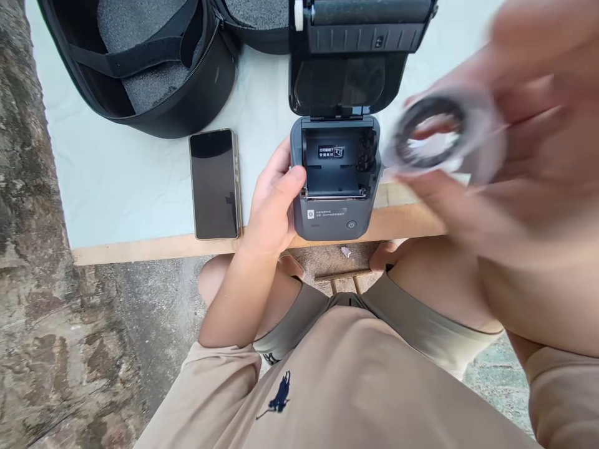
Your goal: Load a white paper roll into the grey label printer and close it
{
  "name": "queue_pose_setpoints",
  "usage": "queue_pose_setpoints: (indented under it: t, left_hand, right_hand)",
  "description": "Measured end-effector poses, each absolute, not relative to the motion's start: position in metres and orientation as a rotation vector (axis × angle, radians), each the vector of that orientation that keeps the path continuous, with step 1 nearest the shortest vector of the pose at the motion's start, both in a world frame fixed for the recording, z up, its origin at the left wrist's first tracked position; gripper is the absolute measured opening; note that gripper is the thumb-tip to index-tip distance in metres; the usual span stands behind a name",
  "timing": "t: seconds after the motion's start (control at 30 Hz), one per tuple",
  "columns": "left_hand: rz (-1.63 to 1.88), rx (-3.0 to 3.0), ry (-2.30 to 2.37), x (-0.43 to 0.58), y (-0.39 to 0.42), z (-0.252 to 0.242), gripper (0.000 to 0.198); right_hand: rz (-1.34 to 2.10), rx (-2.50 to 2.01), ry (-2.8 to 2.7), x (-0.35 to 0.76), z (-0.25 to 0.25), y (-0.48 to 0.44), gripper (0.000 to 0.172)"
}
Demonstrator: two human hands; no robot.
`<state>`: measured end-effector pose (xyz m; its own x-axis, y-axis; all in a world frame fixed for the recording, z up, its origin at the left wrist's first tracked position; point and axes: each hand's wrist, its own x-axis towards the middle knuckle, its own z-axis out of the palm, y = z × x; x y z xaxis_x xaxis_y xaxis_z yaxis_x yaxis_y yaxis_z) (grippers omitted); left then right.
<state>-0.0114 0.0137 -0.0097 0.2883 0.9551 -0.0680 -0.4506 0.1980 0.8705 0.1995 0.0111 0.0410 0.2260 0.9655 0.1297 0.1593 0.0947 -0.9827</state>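
A dark grey label printer (pixel 327 218) stands at the table's front edge, its black lid (pixel 349 84) swung back and its paper bay showing bare inside. My left hand (pixel 276 199) grips the printer's left side, thumb on the rim of the bay. To the right and nearer the camera, my right hand (pixel 528 143) pinches a label roll (pixel 477 134) by its edge. The roll looks whitish with a dark ring around its hollow core, and it is blurred. It is apart from the printer.
A smartphone (pixel 214 184) lies face up left of the printer. Behind it sits an unzipped black case (pixel 187 106) with grey foam and a strap. A pale cover lies over the wooden table (pixel 140 248); a rough stone wall (pixel 47 349) is at the left.
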Motion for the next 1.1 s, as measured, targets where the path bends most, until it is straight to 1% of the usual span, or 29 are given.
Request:
queue_pose_setpoints:
  t: [0.07,0.13,0.2,0.33,0.4,0.47,0.57,0.67,0.7,0.83,1.03,1.1]
  left_hand:
    - [1.150,0.877,0.771,-0.011,0.013,-0.009,0.021]
    - [1.158,0.881,0.780,-0.011,0.013,-0.008,0.020]
    - [1.127,0.885,0.777,-0.011,0.012,-0.008,0.025]
    - [1.089,0.874,0.795,-0.012,0.013,-0.008,0.033]
    - [1.089,0.869,0.797,-0.013,0.013,-0.008,0.036]
    - [1.092,0.862,0.791,-0.012,0.013,-0.008,0.037]
    - [1.087,0.833,0.776,-0.011,0.013,-0.006,0.036]
    - [1.087,0.813,0.751,-0.009,0.013,-0.006,0.036]
    - [1.094,0.812,0.749,-0.009,0.012,-0.006,0.036]
    - [1.105,0.817,0.756,-0.010,0.012,-0.010,0.034]
    - [1.051,0.958,0.709,-0.017,0.013,-0.018,0.043]
    - [1.048,1.040,0.734,-0.019,0.014,-0.026,0.056]
  right_hand:
    - [0.655,-1.277,-1.582,0.179,0.046,0.009,0.009]
    - [0.338,-1.162,-1.992,0.166,0.047,0.009,0.010]
    - [0.142,-1.158,-2.091,0.161,0.044,0.010,0.011]
    - [0.008,-1.272,-2.143,0.160,0.035,0.012,0.009]
    - [-0.019,-1.316,-2.181,0.160,0.034,0.013,0.007]
    - [0.040,-1.370,-2.198,0.159,0.035,0.014,0.008]
    - [0.103,-1.405,-2.197,0.159,0.037,0.015,0.020]
    - [0.003,-1.395,-2.196,0.160,0.035,0.014,0.026]
    - [-0.040,-1.379,-2.191,0.161,0.034,0.013,0.025]
    - [-0.067,-1.154,-2.199,0.164,0.031,0.007,0.010]
    - [-0.002,-0.862,-2.290,0.167,0.021,0.004,0.010]
    - [0.008,-0.807,-2.250,0.171,0.019,0.005,0.014]
